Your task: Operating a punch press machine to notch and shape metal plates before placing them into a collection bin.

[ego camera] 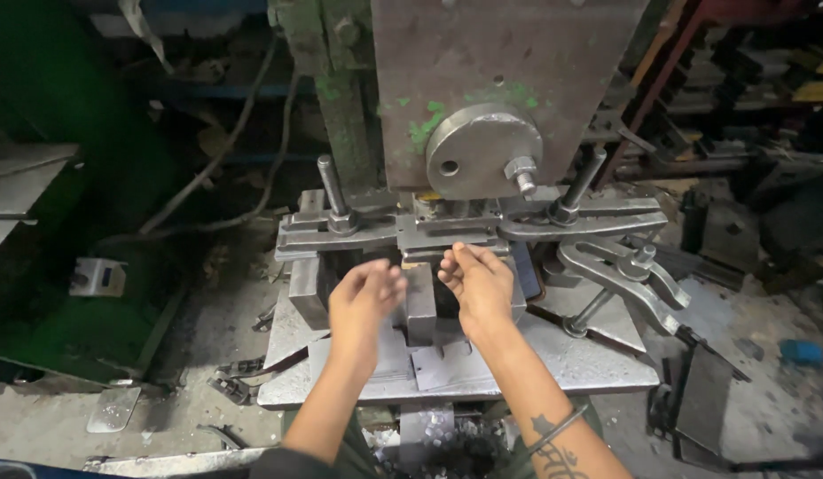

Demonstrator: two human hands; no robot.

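while both hands hover at the press die (420,306), left grip (365,293) & right grip (476,282) curl loosely, empty.

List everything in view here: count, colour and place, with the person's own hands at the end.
press machine: one, grey steel with green paint patches, top centre
round disc: one, grey, on the machine front, with a bolt at its right
clamp bars: several, grey, bolted across the die behind the hands
metal block: one, grey, upright between the two hands
flat sheet pieces: a few, grey, on the bed below the hands
machine bed: one, worn grey plate, centre
cables: two, dark, hanging at left
scrap bits: a pile, grey, under the bed's front edge
left hand: bare, fingers curled, left of the block
right hand: bare, open, right of the block
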